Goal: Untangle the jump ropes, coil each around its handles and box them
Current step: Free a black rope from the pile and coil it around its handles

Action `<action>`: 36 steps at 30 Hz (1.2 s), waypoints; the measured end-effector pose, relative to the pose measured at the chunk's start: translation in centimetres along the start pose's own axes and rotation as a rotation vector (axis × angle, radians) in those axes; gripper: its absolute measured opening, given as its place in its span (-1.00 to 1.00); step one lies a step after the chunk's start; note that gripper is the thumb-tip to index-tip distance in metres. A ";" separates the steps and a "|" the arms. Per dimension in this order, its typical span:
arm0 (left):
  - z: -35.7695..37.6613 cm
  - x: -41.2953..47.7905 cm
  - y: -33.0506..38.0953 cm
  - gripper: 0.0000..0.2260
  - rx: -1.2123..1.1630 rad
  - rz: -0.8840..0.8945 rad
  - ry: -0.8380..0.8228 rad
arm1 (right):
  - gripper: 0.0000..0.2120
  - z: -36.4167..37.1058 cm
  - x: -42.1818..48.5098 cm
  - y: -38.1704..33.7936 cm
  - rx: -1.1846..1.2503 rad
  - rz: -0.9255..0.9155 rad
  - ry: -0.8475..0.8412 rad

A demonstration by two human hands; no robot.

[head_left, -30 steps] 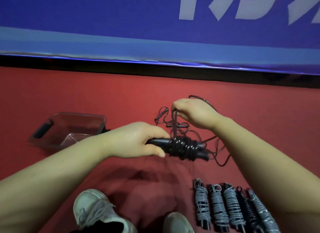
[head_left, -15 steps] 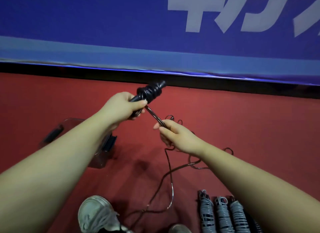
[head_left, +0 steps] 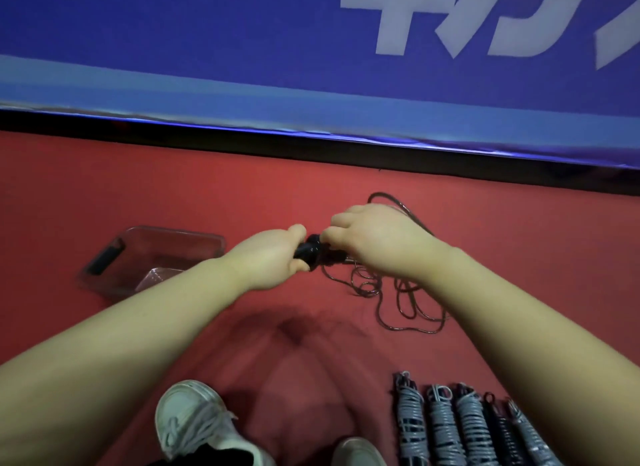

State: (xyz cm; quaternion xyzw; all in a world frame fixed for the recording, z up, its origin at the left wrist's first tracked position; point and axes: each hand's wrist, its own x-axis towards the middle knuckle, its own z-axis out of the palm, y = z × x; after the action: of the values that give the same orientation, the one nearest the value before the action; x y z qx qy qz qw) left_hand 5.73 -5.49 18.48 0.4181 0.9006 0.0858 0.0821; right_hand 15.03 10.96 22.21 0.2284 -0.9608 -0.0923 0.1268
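left hand point(head_left: 273, 257) gripping black handles point(head_left: 310, 252), right hand point(head_left: 375, 238) apparently pinching cord

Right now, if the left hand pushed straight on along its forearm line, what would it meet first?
Probably the right hand: the left hand grips the black rope-wrapped jump-rope handles pointing up-right, and the right hand pinches the same bundle just beyond.

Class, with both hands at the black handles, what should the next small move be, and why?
Probably one wrap: the right hand should carry the loose rope round the handles in the left hand, since it lies uncoiled on the floor.
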 end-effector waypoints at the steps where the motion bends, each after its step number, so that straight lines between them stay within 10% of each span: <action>1: 0.1 -0.2 0.4 -0.72 0.047 0.064 -0.059 | -0.77 -0.2 0.0 0.3 0.000 -0.040 -0.022; 9: -2.1 -3.6 3.2 -0.76 -0.258 0.322 -0.184 | -0.88 1.5 -2.1 2.7 0.068 0.005 0.125; 14: -4.3 -4.7 6.9 -0.78 -0.603 0.489 -0.026 | -0.77 6.9 -4.6 2.9 0.392 0.516 -0.138; 23: -5.0 -0.3 4.5 -0.68 -1.206 0.126 0.320 | -0.86 9.2 -3.4 0.8 1.279 0.812 -0.006; 29: -8.7 0.4 0.2 -0.93 -1.259 -0.052 0.502 | -0.97 11.5 -6.2 2.2 0.946 0.787 -0.231; 32: -8.1 0.0 0.8 -0.90 -1.136 -0.051 0.397 | -0.69 11.4 -7.6 3.7 0.882 0.828 -0.435; 36: -7.3 -0.2 2.6 -0.88 -1.163 -0.034 0.281 | -0.23 8.7 -7.5 4.5 1.411 0.891 -0.449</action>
State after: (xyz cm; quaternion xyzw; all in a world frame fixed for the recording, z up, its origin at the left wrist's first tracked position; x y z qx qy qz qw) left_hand 6.22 -4.63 26.20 0.2748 0.7146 0.6178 0.1792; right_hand 17.18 19.47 13.46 -0.1678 -0.7959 0.5413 -0.2130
